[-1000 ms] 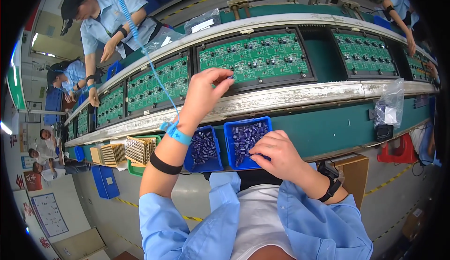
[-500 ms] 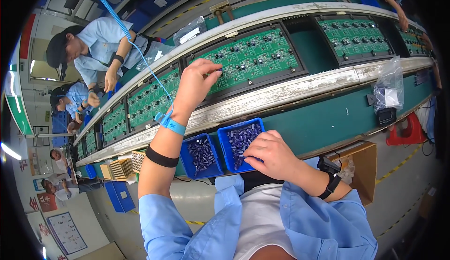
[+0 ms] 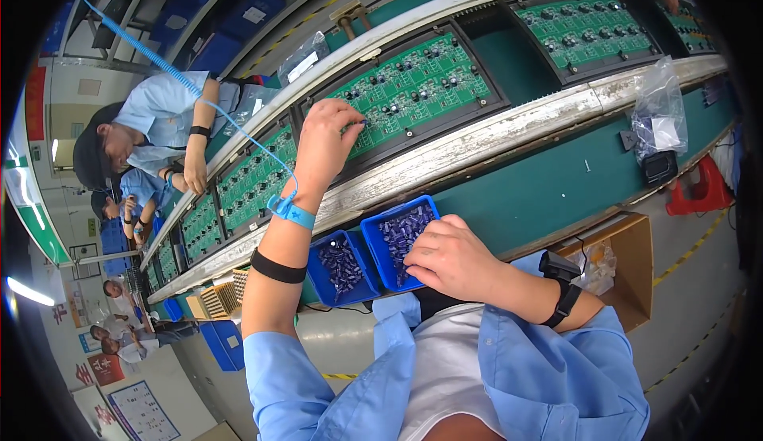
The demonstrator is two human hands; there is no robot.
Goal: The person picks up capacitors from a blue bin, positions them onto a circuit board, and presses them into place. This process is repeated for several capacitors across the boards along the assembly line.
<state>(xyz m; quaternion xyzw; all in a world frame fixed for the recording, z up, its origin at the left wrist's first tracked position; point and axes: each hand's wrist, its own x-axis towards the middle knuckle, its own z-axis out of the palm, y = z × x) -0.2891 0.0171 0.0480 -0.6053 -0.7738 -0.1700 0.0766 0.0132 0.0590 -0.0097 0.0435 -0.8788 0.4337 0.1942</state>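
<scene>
A bright factory hall, bent at its rim by a wide lens: an assembly line with a worn metal rail point(image 3: 556, 111) runs from the near left to the far right, past a green work surface point(image 3: 517, 206). Along the line lie green circuit boards in black frames. At the left, across the line, a co-worker point(image 3: 163, 119) in a light blue shirt and dark cap leans over it.

My left hand point(image 3: 322, 141) is above the left end of the middle circuit board point(image 3: 433, 71), thumb and fingertips pinched together on a small dark part point(image 3: 363, 122); my fingers hide most of it, so its exact shape is hard to make out. On that wrist sits a light blue strap point(image 3: 292, 211) joined to a coiled blue cord point(image 3: 151, 56), with a black band point(image 3: 278, 267) farther up the forearm.

My right hand point(image 3: 455, 258) is at the near right side of the right blue bin point(image 3: 369, 242), fingers curled in toward the thumb; I cannot tell whether it grips anything. The bin holds many small purple components point(image 3: 407, 233). Just beside it, to the left, the left blue bin point(image 3: 366, 278) holds more of the same.

At the right, a clear plastic bag point(image 3: 658, 115) lies on the green surface, and beyond its edge are a red stool point(image 3: 699, 188) and, nearer me, an open cardboard box point(image 3: 638, 274).
</scene>
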